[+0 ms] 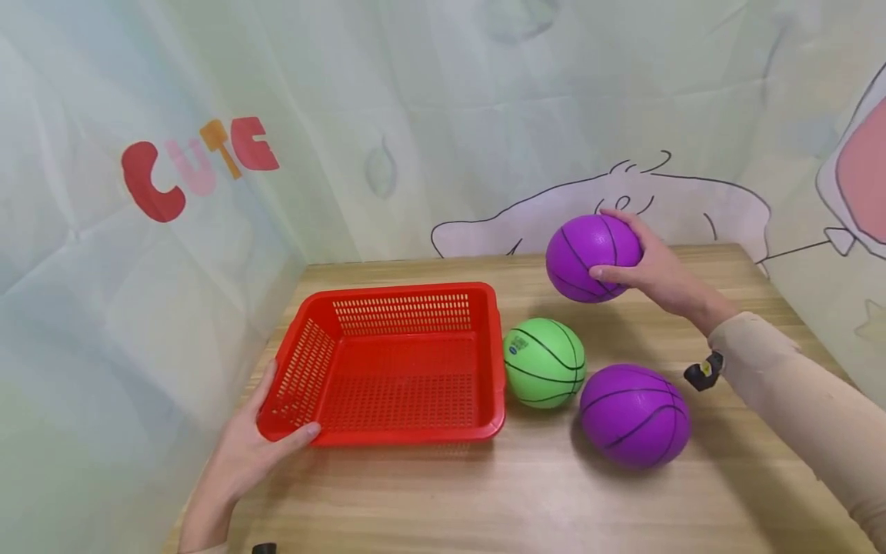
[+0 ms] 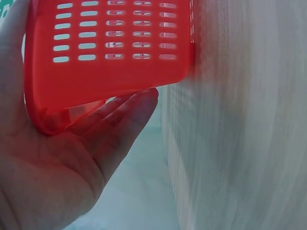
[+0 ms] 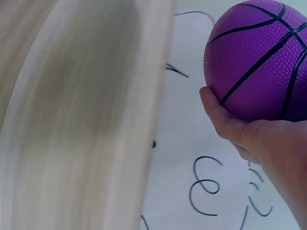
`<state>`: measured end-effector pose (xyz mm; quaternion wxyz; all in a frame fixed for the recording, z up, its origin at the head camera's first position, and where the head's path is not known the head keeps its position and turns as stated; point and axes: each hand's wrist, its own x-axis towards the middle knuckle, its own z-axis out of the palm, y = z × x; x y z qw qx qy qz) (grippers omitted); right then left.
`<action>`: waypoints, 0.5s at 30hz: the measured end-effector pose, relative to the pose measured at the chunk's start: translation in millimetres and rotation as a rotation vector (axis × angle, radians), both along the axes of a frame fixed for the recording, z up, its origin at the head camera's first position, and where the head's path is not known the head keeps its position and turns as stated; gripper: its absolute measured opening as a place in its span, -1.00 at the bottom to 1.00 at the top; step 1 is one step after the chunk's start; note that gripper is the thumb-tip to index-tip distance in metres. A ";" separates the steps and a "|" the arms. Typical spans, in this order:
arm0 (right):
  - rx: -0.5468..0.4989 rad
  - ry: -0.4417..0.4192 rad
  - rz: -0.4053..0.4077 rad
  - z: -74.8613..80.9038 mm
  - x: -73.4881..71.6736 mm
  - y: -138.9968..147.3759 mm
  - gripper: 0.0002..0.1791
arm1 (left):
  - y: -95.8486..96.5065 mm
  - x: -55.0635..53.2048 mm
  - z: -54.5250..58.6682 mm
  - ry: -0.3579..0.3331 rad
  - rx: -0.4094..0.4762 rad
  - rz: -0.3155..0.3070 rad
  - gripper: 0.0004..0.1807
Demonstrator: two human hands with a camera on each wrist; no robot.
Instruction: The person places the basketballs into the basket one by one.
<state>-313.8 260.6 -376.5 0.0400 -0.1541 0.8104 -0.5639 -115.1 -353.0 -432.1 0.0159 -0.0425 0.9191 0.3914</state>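
In the head view my right hand (image 1: pixel 651 265) grips a purple ball (image 1: pixel 588 258) with black basketball lines, lifted above the back of the table. The right wrist view shows the same purple ball (image 3: pixel 259 62) against the fingers and thumb. My left hand (image 1: pixel 252 446) holds the near left corner of a red plastic basket (image 1: pixel 408 440), thumb over the rim. Up close in the left wrist view, the basket's slotted wall (image 2: pixel 110 76) sits between thumb and fingers. Inside, the basket holds nothing. A green ball (image 1: pixel 544 363) stands beside the basket's right wall, and a second purple ball (image 1: pixel 634 415) lies nearer me.
The wood-grain table (image 1: pixel 429 500) is bordered at the back and sides by a pale printed curtain (image 1: pixel 388 115). Coloured letters (image 1: pixel 201 165) mark its left side. A black wrist device (image 1: pixel 704 372) sits by the right sleeve (image 1: pixel 782 385).
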 end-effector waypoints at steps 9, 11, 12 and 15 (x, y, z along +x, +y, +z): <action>0.033 0.047 -0.006 30.3 17.0 -11.9 0.13 | 0.4 -1.5 2.9 -0.003 -0.006 -0.007 0.41; 0.012 0.056 0.006 35.9 21.4 -17.7 0.12 | 0.8 -1.7 3.2 -0.008 -0.013 -0.009 0.41; 0.001 0.060 0.014 38.0 23.2 -20.8 0.11 | 1.1 -1.4 3.3 -0.012 -0.015 -0.009 0.42; -0.036 0.063 0.047 42.4 28.0 -30.9 0.12 | 1.5 -0.6 3.3 -0.016 -0.013 -0.010 0.43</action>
